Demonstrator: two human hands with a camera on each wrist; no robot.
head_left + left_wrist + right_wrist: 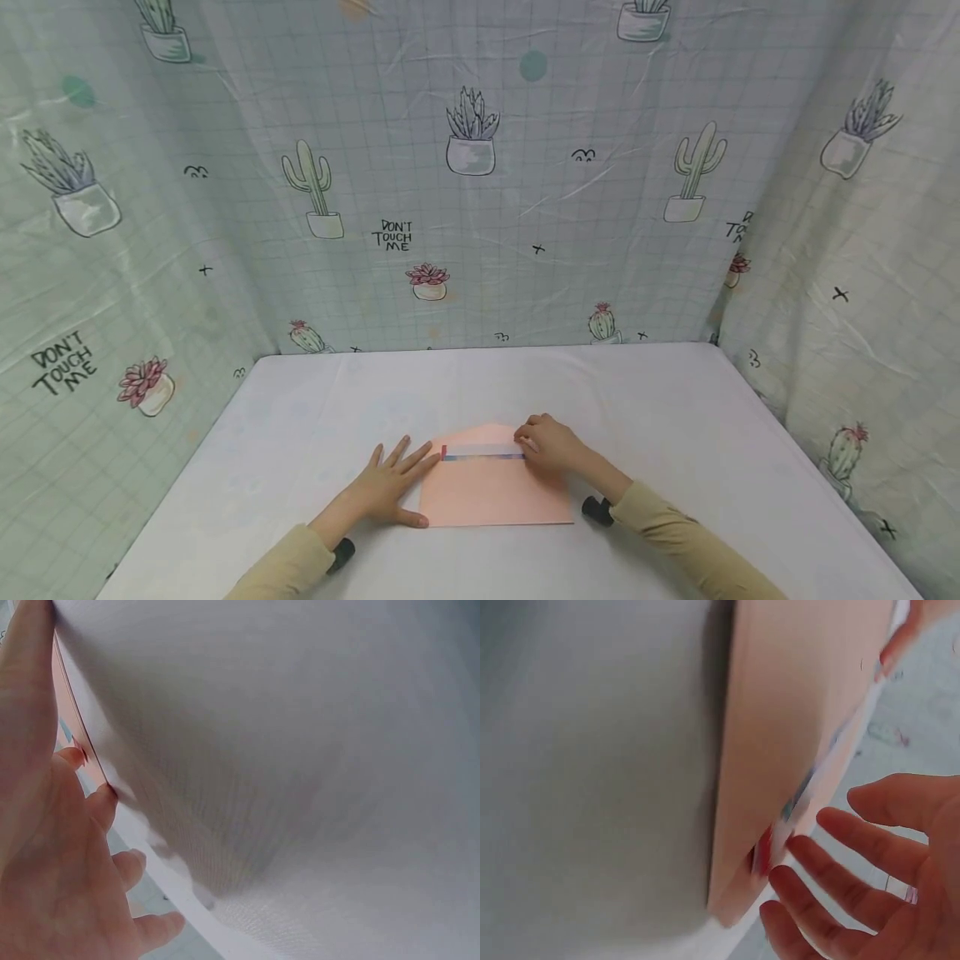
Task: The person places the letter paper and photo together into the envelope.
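Note:
A peach-coloured envelope (495, 496) lies on the white table with its pointed flap up at the far side. From its mouth shows the edge of a white card (480, 451) with a blue line and a red end. My left hand (386, 487) is spread at the envelope's left edge, thumb by the near left corner and a fingertip beside the red end. My right hand (552, 446) is over the card's right end. In the right wrist view its bent fingers (851, 900) are at the card's edge, with the thumb apart from them.
The white table (675, 417) is bordered by hanging cloth (390, 167) printed with cacti at the back and both sides. A dark wrist camera (597, 511) sits by the right wrist, and another dark one (341, 556) by the left.

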